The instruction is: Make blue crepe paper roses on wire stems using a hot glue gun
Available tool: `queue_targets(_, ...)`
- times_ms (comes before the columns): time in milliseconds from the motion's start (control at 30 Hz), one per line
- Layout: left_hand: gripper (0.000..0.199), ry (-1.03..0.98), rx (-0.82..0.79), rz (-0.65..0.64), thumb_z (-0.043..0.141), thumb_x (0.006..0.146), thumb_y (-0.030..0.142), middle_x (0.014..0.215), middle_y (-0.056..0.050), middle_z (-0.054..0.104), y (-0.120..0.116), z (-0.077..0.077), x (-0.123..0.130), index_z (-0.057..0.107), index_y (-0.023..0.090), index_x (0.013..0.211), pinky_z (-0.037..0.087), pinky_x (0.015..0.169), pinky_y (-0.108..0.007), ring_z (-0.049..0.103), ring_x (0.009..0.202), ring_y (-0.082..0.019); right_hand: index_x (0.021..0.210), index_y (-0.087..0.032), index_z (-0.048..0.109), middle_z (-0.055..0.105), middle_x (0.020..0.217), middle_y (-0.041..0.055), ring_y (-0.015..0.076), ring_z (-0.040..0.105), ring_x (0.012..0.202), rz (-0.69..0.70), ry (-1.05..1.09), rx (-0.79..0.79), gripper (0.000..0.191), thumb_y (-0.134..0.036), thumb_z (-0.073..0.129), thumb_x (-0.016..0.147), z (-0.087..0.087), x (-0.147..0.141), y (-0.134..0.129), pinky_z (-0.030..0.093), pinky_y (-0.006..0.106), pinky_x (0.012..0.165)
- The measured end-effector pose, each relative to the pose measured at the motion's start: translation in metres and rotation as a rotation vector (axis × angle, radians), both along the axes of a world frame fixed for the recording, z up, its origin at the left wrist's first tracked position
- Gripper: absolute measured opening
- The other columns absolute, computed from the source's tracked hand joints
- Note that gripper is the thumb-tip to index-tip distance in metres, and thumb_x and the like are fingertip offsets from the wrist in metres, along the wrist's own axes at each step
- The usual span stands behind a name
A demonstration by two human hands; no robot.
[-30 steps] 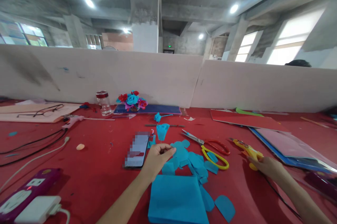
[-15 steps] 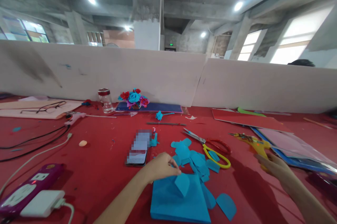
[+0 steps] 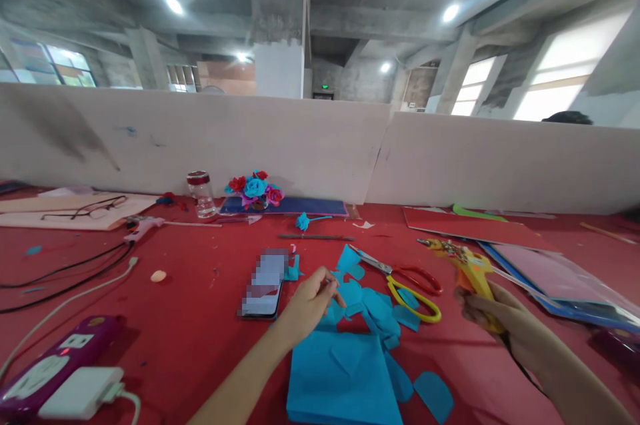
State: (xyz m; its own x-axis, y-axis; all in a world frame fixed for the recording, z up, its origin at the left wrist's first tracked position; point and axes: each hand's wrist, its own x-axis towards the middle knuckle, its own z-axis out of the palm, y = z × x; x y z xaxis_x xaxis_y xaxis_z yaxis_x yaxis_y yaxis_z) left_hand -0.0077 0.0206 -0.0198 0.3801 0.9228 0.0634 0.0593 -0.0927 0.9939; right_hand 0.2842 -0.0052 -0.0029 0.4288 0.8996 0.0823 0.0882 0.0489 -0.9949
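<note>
Toward the right edge of the red surface (image 3: 175,358), gripped a yellow plastic glue gun (image 3: 473,268) in the right hand (image 3: 507,320), pointing its nozzle leftward; held the left hand (image 3: 307,305) pinched above blue paper pieces (image 3: 379,309), unclear on what.

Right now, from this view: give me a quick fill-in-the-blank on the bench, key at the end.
1. The right hand grips a yellow ____.
2. The scissors have one yellow handle and one ____ handle.
3. In the picture, the phone lies to the ____ of the scissors.

Missing words: glue gun; red; left.
</note>
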Motion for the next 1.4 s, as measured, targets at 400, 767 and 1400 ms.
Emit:
queue_targets(400, 0.021, -0.126, -0.073, 0.216, 0.061, 0.070, 0.037, 0.068, -0.003, 0.067, 0.003, -0.003, 0.003, 0.061, 0.016, 0.073, 0.039, 0.056, -0.023, 0.056, 0.059, -0.013, 0.069, -0.015, 0.059, 0.034, 0.036, -0.0082, 0.0070, 0.032, 0.036, 0.313, 0.090, 0.058, 0.034, -0.047, 0.067, 0.063, 0.006, -0.050, 0.022, 0.025, 0.022, 0.038)
queue_targets(767, 0.022, -0.244, -0.090, 0.344, 0.070, 0.064, 0.036, 0.072, -0.005, 0.070, 0.004, -0.005, 0.001, 0.070, 0.015, 0.072, 0.046, 0.064, -0.024, 0.062, 0.069, -0.016, 0.062, -0.015, 0.062, 0.033, 0.029, -0.0088, 0.0014, 0.022, 0.028, 0.465, 0.324, 0.051, 0.033, -0.047, 0.069, 0.064, -0.026, -0.070, 0.019, 0.018, 0.016, 0.031)
queue_targets(1400, 0.024, -0.164, 0.059, 0.424, 0.069, 0.066, 0.036, 0.066, -0.003, 0.069, 0.005, -0.007, -0.003, 0.073, 0.017, 0.080, 0.045, 0.056, -0.023, 0.056, 0.059, -0.015, 0.064, -0.015, 0.062, 0.030, 0.036, -0.0086, 0.0036, 0.024, 0.035, 0.412, 0.199, 0.118, 0.035, -0.049, 0.067, 0.066, -0.028, -0.070, 0.010, 0.019, 0.019, 0.034)
